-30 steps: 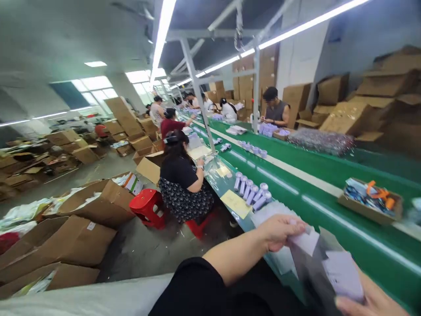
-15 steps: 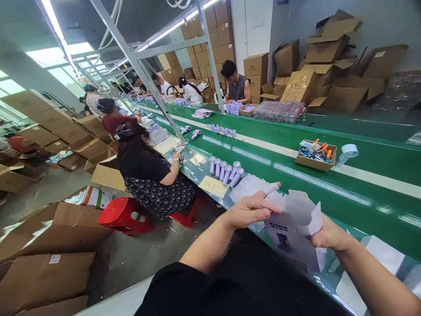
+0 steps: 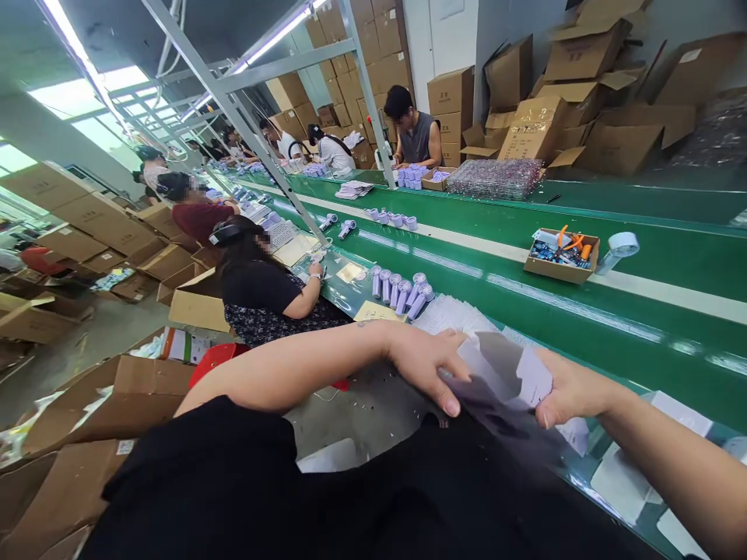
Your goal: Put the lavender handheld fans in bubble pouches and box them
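In front of my chest stands a white cardboard box [image 3: 496, 400] with its top flaps up. A dark printed picture shows on its front, blurred by motion. My right hand [image 3: 569, 389] grips the box at its right upper side, thumb in front, fingers partly hidden behind. Against the left side of the box, my left hand [image 3: 429, 365] has its thumb and fingers spread apart. Some of its fingertips are hidden by the box edge. Just beyond that hand, a stack of clear bubble bags [image 3: 452, 313] lies on the green table.
Several lilac handheld fans [image 3: 402, 292] stand beyond the bags. A carton of tools [image 3: 560, 257] sits on the conveyor belt [image 3: 671, 342], beside a roll of tape [image 3: 623, 245]. White boxes [image 3: 627, 474] lie at right. A co-worker [image 3: 262, 272] sits at left.
My left hand has let go of the box's top flap and turned down beside its left side, fingers spreading. The box has tilted toward me. My right hand keeps its hold.
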The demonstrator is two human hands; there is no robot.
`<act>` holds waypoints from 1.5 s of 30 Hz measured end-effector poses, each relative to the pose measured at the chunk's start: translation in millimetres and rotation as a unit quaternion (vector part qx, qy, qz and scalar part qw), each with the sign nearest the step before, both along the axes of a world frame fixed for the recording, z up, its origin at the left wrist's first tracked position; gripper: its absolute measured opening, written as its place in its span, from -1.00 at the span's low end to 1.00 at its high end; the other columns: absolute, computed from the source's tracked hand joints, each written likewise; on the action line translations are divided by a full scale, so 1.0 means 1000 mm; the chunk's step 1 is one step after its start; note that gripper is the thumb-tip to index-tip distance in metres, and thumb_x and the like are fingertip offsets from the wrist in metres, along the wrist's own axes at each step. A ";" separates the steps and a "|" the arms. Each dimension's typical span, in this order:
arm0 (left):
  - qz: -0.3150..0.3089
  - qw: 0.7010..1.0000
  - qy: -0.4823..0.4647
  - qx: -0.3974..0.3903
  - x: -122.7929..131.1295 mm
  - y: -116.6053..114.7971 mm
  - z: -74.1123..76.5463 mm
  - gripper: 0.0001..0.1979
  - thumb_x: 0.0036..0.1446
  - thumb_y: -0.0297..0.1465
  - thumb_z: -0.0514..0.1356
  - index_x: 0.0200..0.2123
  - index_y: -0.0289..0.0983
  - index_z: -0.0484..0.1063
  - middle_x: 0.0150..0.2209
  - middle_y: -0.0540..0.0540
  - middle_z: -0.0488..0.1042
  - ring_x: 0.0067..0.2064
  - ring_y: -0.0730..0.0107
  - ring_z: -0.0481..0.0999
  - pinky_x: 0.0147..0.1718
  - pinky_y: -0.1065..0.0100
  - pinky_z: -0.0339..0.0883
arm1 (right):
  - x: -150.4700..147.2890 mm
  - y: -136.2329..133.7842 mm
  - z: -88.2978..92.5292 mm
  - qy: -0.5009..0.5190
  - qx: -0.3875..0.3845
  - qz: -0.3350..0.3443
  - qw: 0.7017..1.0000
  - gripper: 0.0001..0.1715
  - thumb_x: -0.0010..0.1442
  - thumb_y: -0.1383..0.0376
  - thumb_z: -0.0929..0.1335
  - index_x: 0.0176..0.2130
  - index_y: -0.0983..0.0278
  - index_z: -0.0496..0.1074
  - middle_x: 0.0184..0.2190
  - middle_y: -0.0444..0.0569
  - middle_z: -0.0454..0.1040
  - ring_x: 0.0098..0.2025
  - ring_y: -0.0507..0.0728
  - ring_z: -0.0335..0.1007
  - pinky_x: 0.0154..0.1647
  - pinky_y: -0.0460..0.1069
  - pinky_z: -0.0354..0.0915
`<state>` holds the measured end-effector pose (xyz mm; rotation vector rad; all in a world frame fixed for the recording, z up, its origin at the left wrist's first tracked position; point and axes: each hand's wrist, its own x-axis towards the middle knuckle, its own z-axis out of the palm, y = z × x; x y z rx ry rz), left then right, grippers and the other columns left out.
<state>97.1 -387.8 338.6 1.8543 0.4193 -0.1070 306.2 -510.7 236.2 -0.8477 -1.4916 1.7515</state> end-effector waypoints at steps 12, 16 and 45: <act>0.130 0.969 -0.036 -0.209 0.001 -0.026 -0.053 -0.45 -0.25 -0.13 0.42 -0.17 -0.27 0.51 -0.33 -0.08 0.46 -0.32 0.35 0.43 -0.25 0.34 0.28 | -0.003 -0.018 -0.039 -0.014 0.052 -0.111 0.992 -0.33 -0.14 -0.04 0.49 -0.14 0.29 0.37 -0.37 -0.04 0.42 -0.31 0.16 0.35 -0.36 -0.01 0.32; 0.218 0.938 -0.113 -0.246 0.010 -0.051 -0.072 -0.38 -0.11 -0.11 0.35 0.01 -0.24 0.35 -0.36 -0.05 0.41 -0.39 0.42 0.39 -0.30 0.36 0.26 | -0.005 -0.023 -0.044 -0.053 0.087 -0.131 0.986 -0.20 -0.19 -0.11 0.49 -0.08 0.27 0.33 -0.32 -0.04 0.40 -0.31 0.16 0.34 -0.35 -0.01 0.31; 0.362 0.777 -0.258 -0.445 0.012 -0.071 -0.104 -0.45 -0.08 -0.07 0.30 -0.10 -0.31 0.43 -0.09 -0.19 0.46 -0.05 0.16 0.42 -0.06 0.23 0.26 | -0.029 -0.040 -0.017 -0.356 0.340 -0.255 0.832 -0.50 0.03 0.16 0.45 -0.07 0.16 0.24 0.04 0.13 0.13 0.01 0.27 0.26 -0.06 0.14 0.33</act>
